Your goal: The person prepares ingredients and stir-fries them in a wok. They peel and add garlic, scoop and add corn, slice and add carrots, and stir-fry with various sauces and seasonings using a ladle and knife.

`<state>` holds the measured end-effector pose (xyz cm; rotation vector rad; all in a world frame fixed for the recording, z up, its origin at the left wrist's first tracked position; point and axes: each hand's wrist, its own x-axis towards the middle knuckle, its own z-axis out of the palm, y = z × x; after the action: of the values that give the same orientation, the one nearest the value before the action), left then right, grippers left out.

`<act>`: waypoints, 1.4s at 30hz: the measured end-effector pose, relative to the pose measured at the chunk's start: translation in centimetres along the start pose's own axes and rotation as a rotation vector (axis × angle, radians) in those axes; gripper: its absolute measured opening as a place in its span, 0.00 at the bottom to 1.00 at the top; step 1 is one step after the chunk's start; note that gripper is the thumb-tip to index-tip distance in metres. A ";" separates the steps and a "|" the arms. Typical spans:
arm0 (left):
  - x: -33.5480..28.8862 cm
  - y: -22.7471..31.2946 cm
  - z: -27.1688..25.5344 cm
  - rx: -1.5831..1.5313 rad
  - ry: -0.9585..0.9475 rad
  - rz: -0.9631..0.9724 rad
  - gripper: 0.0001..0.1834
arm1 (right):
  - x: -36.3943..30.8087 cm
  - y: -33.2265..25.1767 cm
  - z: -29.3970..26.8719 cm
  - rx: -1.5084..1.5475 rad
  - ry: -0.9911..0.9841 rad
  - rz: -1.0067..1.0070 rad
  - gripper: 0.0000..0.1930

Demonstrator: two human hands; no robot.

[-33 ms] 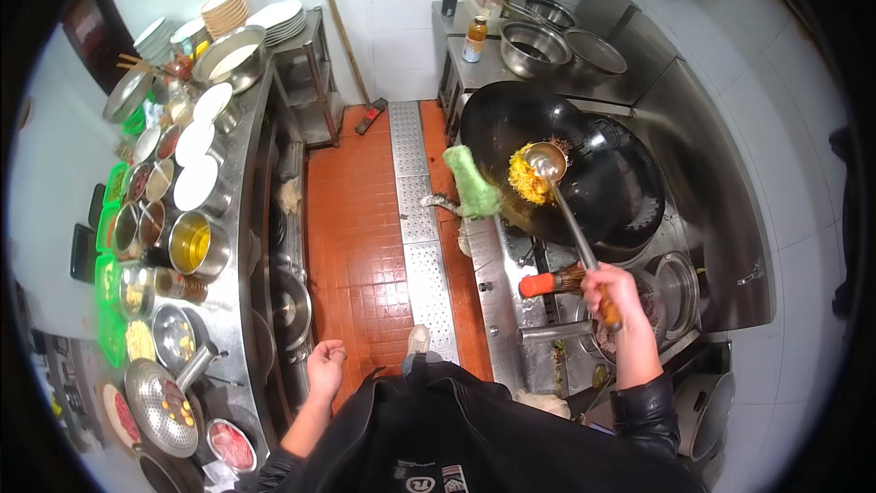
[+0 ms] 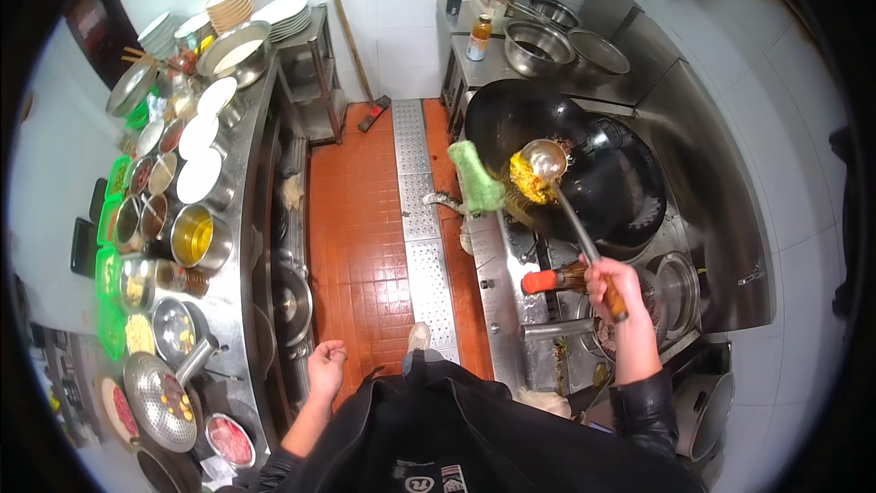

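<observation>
My right hand point(image 2: 614, 290) is wrapped round the wooden grip of a long-handled ladle point(image 2: 578, 228). The ladle's metal bowl rests in a large black wok point(image 2: 511, 114), against yellow food that looks like scrambled egg point(image 2: 527, 180). Some darker bits lie beside the bowl. My left hand point(image 2: 327, 365) hangs low over the floor with its fingers curled in, touching nothing. A green cloth point(image 2: 475, 178) is draped at the wok's left edge. Just left of my right hand lies a brush with a red-orange handle point(image 2: 540, 282).
Along the left counter stand steel pots, one with yellow oil point(image 2: 194, 237), white plates point(image 2: 199, 175), green bins point(image 2: 110, 333) and a perforated skimmer point(image 2: 155, 406). Steel bowls point(image 2: 538, 47) and bottles point(image 2: 478, 38) are behind the wok. A metal drain strip point(image 2: 420, 196) runs along the red floor.
The whole view has shifted very slightly. The ladle's bowl and the yellow food sit almost where they were, and both hands keep their pose.
</observation>
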<state>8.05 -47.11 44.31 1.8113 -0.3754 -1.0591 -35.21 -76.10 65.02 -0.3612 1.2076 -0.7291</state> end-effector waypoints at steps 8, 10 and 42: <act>-8.7 -7.3 -6.8 0.080 0.040 -0.126 0.08 | 0.7 4.7 2.1 -0.346 0.105 -0.261 0.06; -10.7 -9.7 -7.4 0.014 -0.055 -0.186 0.09 | 1.4 4.8 2.1 -0.205 -0.130 -0.322 0.08; -4.2 -33.4 -22.5 1.067 1.021 -0.441 0.43 | 7.8 61.9 -2.0 -0.663 -0.424 0.778 0.23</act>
<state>17.16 -15.05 21.35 3.1914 0.1633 0.0299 -16.25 -36.39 20.75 -0.5087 1.0337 0.4250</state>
